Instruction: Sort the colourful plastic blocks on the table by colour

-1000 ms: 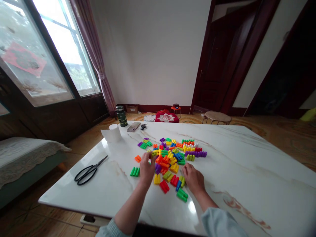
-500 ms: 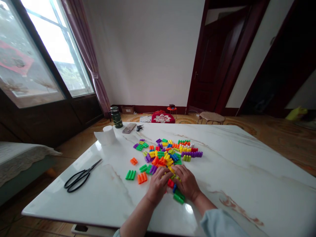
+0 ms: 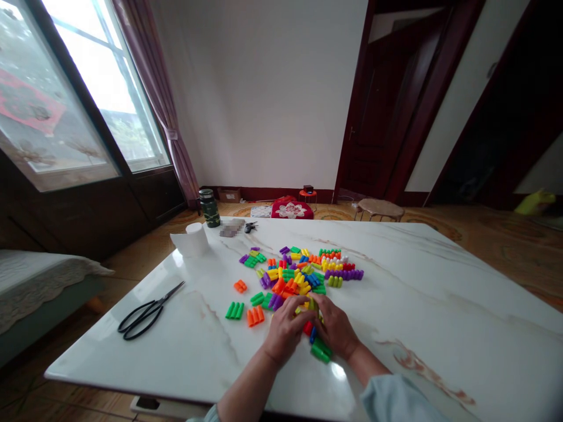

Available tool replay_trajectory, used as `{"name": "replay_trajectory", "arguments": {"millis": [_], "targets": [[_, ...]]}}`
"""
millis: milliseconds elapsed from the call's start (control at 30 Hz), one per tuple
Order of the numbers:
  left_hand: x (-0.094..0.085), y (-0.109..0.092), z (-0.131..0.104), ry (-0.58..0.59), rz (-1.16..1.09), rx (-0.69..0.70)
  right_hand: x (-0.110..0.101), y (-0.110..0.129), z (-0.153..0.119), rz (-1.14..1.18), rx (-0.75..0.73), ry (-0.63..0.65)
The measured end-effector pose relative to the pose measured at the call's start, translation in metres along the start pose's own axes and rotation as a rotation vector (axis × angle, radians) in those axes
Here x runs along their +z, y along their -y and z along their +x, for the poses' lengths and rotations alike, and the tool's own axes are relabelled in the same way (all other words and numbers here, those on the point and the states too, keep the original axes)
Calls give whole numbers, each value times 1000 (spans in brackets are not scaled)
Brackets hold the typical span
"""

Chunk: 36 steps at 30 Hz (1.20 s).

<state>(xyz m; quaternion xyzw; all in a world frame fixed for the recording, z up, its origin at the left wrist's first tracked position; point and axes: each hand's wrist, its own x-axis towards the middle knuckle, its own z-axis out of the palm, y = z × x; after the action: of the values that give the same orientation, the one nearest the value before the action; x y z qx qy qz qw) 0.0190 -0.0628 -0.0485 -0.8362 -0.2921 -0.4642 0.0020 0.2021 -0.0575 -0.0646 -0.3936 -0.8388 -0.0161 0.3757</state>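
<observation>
Coloured plastic pieces [image 3: 288, 286] lie in a loose pile on the white marbled table [image 3: 396, 299]. At the near edge of the pile, my left hand [image 3: 285, 329] and my right hand [image 3: 336, 328] meet with curled fingers around small yellow-green pieces [image 3: 312, 305]. Exactly which piece each hand grips is partly hidden by the fingers. Red pieces [image 3: 308, 328] show between the hands, and a green piece [image 3: 321, 350] lies just below them. Left of my left hand are an orange piece [image 3: 255, 316] and a green piece [image 3: 234, 310].
Black-handled scissors [image 3: 149, 312] lie at the table's left. Farther back stand a white paper roll [image 3: 196, 239] and a camouflage flask [image 3: 209, 208], beside a blurred flat object [image 3: 232, 228] and a small dark tool [image 3: 250, 227]. A round stool [image 3: 379, 208] is beyond the table.
My fingers have drawn closer together around the yellow-green pieces, and my right hand's fingers are more curled. The whole view has shifted slightly.
</observation>
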Motion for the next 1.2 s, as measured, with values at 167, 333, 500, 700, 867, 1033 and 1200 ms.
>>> {"name": "replay_trajectory", "arguments": {"millis": [167,333,500,700,867,1033,1200], "targets": [[4,2,-1,13,40,-93,2,-1,0,-23,144,-106],[6,2,0,110,43,-175,4,-4,-1,-64,165,-96],[6,3,1,133,-29,-185,1,-2,-2,-33,156,-56],[6,4,0,133,-85,-148,0,1,0,5,47,-15],[7,6,-1,101,-72,-168,1,0,1,9,59,-50],[12,10,-4,101,15,-232,4,-7,0,35,231,-157],[13,13,-4,103,48,-218,2,-30,-12,36,492,-313]]}}
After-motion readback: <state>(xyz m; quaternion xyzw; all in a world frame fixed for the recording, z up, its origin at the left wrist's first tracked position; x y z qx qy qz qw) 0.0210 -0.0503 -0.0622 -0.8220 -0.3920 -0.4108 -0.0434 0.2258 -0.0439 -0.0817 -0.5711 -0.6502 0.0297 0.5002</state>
